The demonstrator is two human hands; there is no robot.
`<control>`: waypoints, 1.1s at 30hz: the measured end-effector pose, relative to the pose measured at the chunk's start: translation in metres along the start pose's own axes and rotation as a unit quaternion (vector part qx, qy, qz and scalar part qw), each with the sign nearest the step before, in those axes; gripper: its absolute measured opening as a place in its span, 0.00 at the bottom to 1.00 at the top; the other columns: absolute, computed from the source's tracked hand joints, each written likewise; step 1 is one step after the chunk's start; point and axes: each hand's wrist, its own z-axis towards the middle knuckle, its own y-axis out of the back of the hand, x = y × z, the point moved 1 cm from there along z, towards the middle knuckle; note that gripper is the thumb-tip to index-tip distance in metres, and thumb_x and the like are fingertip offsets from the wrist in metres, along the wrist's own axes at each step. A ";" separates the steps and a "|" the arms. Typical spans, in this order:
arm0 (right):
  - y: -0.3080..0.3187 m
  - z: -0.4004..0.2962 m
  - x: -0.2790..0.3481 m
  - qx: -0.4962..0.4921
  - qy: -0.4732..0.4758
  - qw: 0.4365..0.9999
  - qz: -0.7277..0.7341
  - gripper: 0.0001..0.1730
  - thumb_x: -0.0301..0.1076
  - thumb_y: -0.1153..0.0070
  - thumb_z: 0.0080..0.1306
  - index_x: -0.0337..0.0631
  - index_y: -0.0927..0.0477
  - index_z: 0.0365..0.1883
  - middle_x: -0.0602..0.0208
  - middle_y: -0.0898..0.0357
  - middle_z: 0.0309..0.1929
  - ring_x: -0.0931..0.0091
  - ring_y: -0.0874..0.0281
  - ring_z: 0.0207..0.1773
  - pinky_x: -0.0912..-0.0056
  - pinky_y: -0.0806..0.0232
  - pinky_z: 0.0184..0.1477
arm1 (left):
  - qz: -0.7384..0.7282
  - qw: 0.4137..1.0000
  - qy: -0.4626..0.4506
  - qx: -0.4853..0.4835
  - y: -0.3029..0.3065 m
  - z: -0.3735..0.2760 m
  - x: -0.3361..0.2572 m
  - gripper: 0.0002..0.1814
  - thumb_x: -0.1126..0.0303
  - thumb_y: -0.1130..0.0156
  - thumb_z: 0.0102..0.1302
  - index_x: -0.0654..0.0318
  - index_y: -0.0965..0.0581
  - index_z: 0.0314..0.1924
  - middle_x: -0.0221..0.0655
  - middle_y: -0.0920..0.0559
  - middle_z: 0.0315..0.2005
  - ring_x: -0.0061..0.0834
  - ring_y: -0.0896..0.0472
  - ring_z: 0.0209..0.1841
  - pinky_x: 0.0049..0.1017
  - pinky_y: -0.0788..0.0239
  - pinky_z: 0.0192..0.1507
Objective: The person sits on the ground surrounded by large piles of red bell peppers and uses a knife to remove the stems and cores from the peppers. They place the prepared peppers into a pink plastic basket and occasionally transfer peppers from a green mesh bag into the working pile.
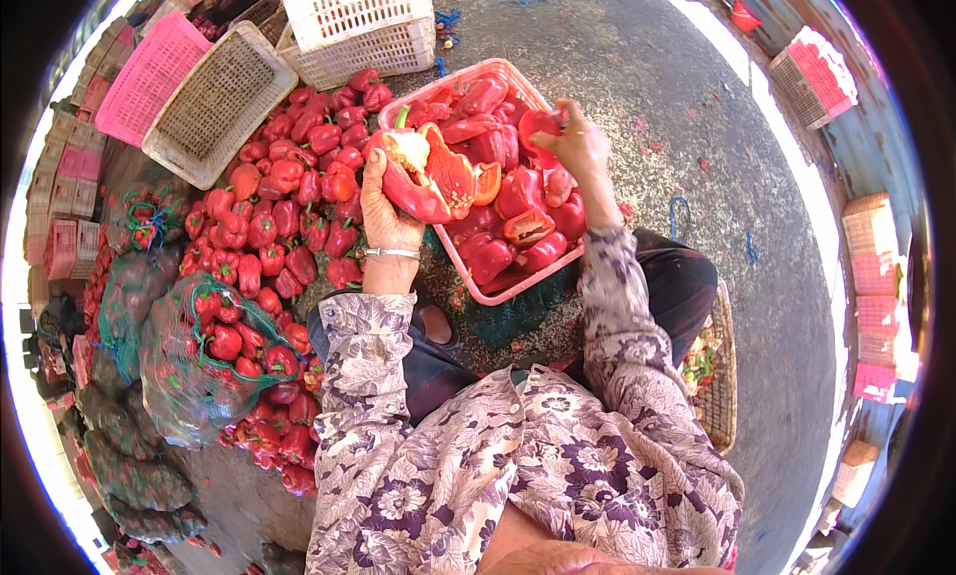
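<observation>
My left hand (390, 220) holds a split red bell pepper (409, 194) over the left edge of a pink plastic crate (489, 299). Its green stem (402, 117) points away from me, and pale seeds and orange-red inner flesh show in the opening. At the crate's right side, my right hand (585, 143) has its thumb and fingers around a red pepper piece (539, 131). The palm and part of that piece are hidden. Inside the crate lie cut bell peppers (520, 193), one piece with its hollow side (529, 228) turned up.
Whole red bell peppers (287, 178) are heaped left of the crate. A green mesh sack (187, 366) of peppers lies nearer me. White crates (358, 56) and a tilted beige crate (220, 104) stand beyond. By my right knee, a basket (723, 396) holds scraps. Seeds litter the concrete floor (642, 119).
</observation>
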 end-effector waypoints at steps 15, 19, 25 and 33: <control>-0.004 -0.124 0.068 -0.018 0.234 0.882 0.409 0.28 0.29 0.29 0.55 0.37 0.19 0.56 0.56 0.14 0.50 0.66 0.15 0.50 0.63 0.26 0.50 | 0.195 0.963 0.170 0.071 0.018 -0.035 0.023 0.24 0.77 0.34 0.59 0.66 0.26 0.57 0.36 0.19 0.48 0.29 0.18 0.49 0.31 0.23 0.54; -0.009 -0.140 0.066 0.059 0.149 0.926 0.341 0.33 0.30 0.31 0.50 0.38 0.22 0.57 0.47 0.17 0.47 0.54 0.17 0.49 0.57 0.26 0.49 | 0.225 0.948 0.197 0.107 0.019 -0.049 0.025 0.32 0.82 0.35 0.51 0.65 0.28 0.60 0.34 0.20 0.47 0.28 0.19 0.46 0.28 0.23 0.49; -0.020 -0.155 0.066 0.090 0.145 0.953 0.249 0.30 0.38 0.26 0.44 0.37 0.24 0.44 0.49 0.18 0.35 0.50 0.18 0.42 0.51 0.27 0.42 | 0.287 0.922 0.214 0.147 0.028 -0.063 0.024 0.36 0.82 0.35 0.49 0.64 0.30 0.62 0.33 0.20 0.48 0.26 0.19 0.50 0.27 0.25 0.53; -0.019 -0.143 0.049 0.161 0.029 0.892 0.422 0.28 0.30 0.28 0.47 0.32 0.18 0.49 0.63 0.14 0.31 0.78 0.18 0.32 0.71 0.26 0.38 | 0.304 0.904 0.248 0.170 0.030 -0.059 0.031 0.37 0.83 0.35 0.51 0.65 0.32 0.64 0.31 0.20 0.46 0.22 0.17 0.41 0.25 0.22 0.48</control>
